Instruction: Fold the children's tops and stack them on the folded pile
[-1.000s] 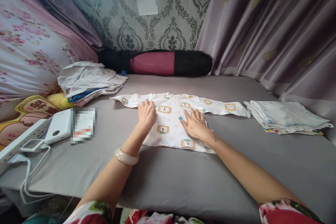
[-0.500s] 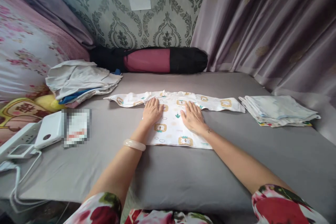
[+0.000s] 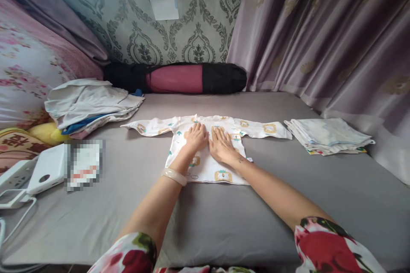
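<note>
A small white long-sleeved shirt (image 3: 179, 153) with a print of lions and green leaves lies spread out before me, its sleeves stretched to both sides and its collar at the far end. My left hand (image 3: 196, 137) rests flat on the middle of its chest, fingers pointing away from me. Beside it, a small gap apart, my right hand (image 3: 222, 147) also lies flat on the cloth with the fingers stretched out. Neither hand grips the fabric. Both forearms cover part of the shirt's lower half.
A neat stack of folded clothes (image 3: 329, 134) sits to the right. At the left lie a loose pile of clothes (image 3: 86, 100), a blurred-out packet (image 3: 85, 166), a white box-shaped device (image 3: 48, 170) and a power strip (image 3: 14, 177). Along the wall stretches a black and maroon roll (image 3: 174, 79).
Both hands have slid inward across the shirt, from its side edges to the middle of the chest, and now lie closer together. The camera view has shifted slightly.
</note>
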Demonstrator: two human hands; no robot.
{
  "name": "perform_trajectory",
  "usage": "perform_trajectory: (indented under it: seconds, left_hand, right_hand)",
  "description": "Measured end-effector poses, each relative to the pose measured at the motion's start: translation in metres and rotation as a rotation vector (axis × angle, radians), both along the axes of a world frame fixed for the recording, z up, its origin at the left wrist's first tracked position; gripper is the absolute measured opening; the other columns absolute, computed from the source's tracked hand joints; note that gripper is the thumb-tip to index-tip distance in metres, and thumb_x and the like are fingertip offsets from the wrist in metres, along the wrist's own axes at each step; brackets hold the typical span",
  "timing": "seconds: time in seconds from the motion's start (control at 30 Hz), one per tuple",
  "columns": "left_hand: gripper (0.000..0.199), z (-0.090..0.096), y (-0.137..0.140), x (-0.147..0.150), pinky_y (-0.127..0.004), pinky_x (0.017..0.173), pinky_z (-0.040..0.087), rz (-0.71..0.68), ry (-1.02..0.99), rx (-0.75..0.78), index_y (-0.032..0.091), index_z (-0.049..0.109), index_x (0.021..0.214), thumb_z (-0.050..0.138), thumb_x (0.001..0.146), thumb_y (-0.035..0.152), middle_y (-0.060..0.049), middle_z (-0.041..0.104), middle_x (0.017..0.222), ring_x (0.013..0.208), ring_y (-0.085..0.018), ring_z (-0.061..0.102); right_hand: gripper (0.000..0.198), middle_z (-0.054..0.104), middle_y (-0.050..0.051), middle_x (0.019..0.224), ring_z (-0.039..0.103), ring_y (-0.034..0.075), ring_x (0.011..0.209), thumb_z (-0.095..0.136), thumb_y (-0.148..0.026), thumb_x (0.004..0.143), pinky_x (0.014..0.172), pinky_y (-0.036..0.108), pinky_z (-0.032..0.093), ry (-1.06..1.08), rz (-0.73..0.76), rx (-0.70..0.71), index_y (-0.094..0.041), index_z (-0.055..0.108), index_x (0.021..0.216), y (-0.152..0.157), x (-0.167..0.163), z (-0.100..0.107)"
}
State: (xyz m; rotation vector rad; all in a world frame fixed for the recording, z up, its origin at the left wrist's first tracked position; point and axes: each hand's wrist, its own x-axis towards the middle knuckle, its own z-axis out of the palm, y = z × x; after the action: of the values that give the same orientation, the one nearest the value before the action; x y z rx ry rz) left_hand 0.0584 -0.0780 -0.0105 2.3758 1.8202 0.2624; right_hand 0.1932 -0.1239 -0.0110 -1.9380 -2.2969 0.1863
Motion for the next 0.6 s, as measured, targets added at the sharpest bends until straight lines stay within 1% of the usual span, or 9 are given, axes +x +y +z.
perform_trajectory:
  seconds: [0.1,0.17,0.27,0.37,0.43,0.5,0.57,0.6]
  left_hand:
    - [0.044,-0.003,0.006,0.008,-0.046,0.115,0.023,0.017,-0.044,-0.025,0.014,0.043,0.136,0.033,0.098,0.034,-0.018,0.034,0.154,0.144,-0.028,0.028]
    - [0.044,0.000,0.013,0.007,-0.047,0.114,0.026,0.053,-0.063,-0.049,0.014,0.046,0.133,0.038,0.096,0.037,-0.019,0.035,0.153,0.143,-0.030,0.029]
    - [0.039,0.009,0.027,0.004,-0.045,0.105,0.036,0.112,-0.093,-0.057,0.013,0.055,0.122,0.042,0.094,0.037,-0.021,0.050,0.138,0.134,-0.032,0.042]
    - [0.038,0.019,0.042,0.005,-0.044,0.094,0.044,0.237,-0.150,-0.044,0.012,0.064,0.109,0.036,0.096,0.035,-0.022,0.061,0.122,0.118,-0.033,0.055]
    - [0.039,0.023,0.052,0.006,-0.041,0.088,0.046,0.320,-0.194,-0.021,0.013,0.068,0.102,0.034,0.096,0.032,-0.021,0.065,0.115,0.111,-0.033,0.059]
    - [0.039,0.024,0.060,0.007,-0.039,0.083,0.046,0.375,-0.227,0.011,0.014,0.070,0.099,0.034,0.096,0.030,-0.020,0.067,0.110,0.105,-0.031,0.062]
    - [0.041,0.023,0.069,0.005,-0.038,0.080,0.045,0.417,-0.242,0.034,0.014,0.071,0.097,0.034,0.097,0.031,-0.020,0.069,0.105,0.100,-0.031,0.064]
    - [0.042,0.021,0.073,0.004,-0.037,0.078,0.045,0.434,-0.244,0.043,0.014,0.071,0.096,0.034,0.097,0.033,-0.020,0.070,0.103,0.098,-0.031,0.065]
  right_hand:
    - [0.059,0.024,0.016,0.159,0.018,0.028,0.147,0.026,-0.031,0.098,0.118,0.045,0.012,0.021,-0.083,0.033,-0.003,0.030,0.150,0.016,-0.008,-0.006]
    - [0.058,0.029,0.019,0.157,0.024,0.029,0.144,0.029,-0.030,0.097,0.117,0.045,0.017,0.023,-0.162,0.066,-0.001,0.036,0.146,0.029,-0.008,-0.005]
    - [0.050,0.046,0.022,0.145,0.039,0.031,0.133,0.033,-0.028,0.095,0.108,0.043,0.031,0.035,-0.259,0.136,-0.003,0.052,0.134,0.049,-0.007,0.003]
    - [0.045,0.058,0.024,0.130,0.049,0.033,0.123,0.032,-0.027,0.095,0.098,0.045,0.040,0.092,-0.388,0.183,-0.007,0.064,0.119,0.071,-0.006,0.016]
    - [0.049,0.063,0.026,0.121,0.054,0.035,0.118,0.029,-0.028,0.095,0.095,0.045,0.043,0.171,-0.504,0.149,-0.006,0.069,0.113,0.085,-0.004,0.024]
    - [0.054,0.067,0.027,0.112,0.062,0.035,0.109,0.025,-0.029,0.097,0.090,0.044,0.046,0.247,-0.590,0.082,-0.005,0.072,0.110,0.095,0.000,0.029]
    - [0.057,0.069,0.028,0.105,0.066,0.035,0.103,0.023,-0.031,0.098,0.084,0.043,0.048,0.282,-0.631,0.043,-0.005,0.073,0.110,0.102,0.004,0.030]
    - [0.057,0.069,0.028,0.104,0.067,0.035,0.101,0.024,-0.032,0.098,0.083,0.042,0.049,0.283,-0.645,0.045,-0.006,0.073,0.110,0.104,0.005,0.030]
